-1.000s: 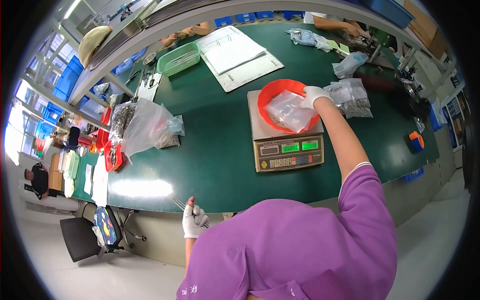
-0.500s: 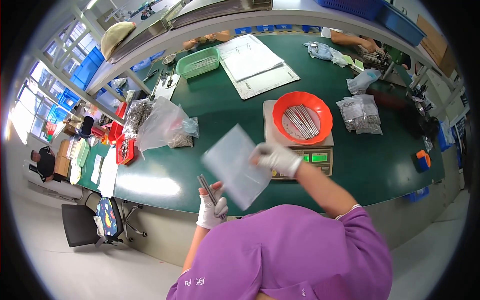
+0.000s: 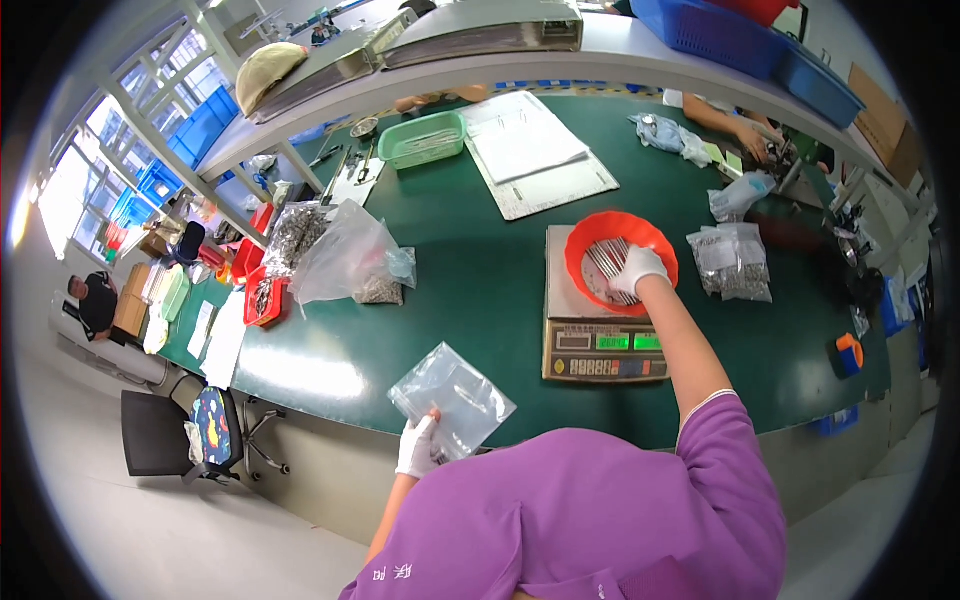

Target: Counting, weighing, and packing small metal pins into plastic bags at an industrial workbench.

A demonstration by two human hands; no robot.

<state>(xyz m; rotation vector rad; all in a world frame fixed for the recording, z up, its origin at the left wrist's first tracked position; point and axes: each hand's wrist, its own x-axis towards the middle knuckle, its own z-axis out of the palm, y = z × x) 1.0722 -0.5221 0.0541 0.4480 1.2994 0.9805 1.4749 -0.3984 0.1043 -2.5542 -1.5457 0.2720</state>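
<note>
1. On top of the scale (image 3: 563, 285), slim metal rods (image 3: 604, 257) are lying side by side inside a red, wavy-rimmed bowl (image 3: 671, 262).
2. Directly over the scale's platform, the gloved right hand (image 3: 641, 266) is resting inside the bowl at the rods, its fingers pointing down; glove and rods are hiding the fingertips, so whether they are gripping any rod cannot be told.
3. Left of the scale and nearer the person, the gloved left hand (image 3: 418, 447) is pinching a flat clear bag (image 3: 462, 394) near its lower left edge, thumb lying on top; whether anything else is sitting in that palm cannot be told.
4. Right of the scale, clear bags of small parts (image 3: 730, 262) are lying on the green table (image 3: 480, 290), with an orange-and-blue roll (image 3: 849, 354) standing farther right.
5. Beyond the scale, a clipboard with white papers (image 3: 530, 150) is lying beside a green basket (image 3: 422, 140).
6. Well left of the scale, a large clear plastic bag (image 3: 340, 262) is slumping beside a red tray (image 3: 267, 318) of metal pieces.
7. Beyond the scale and to its right, a co-worker's hand (image 3: 752, 142) is working near metal parts.
</note>
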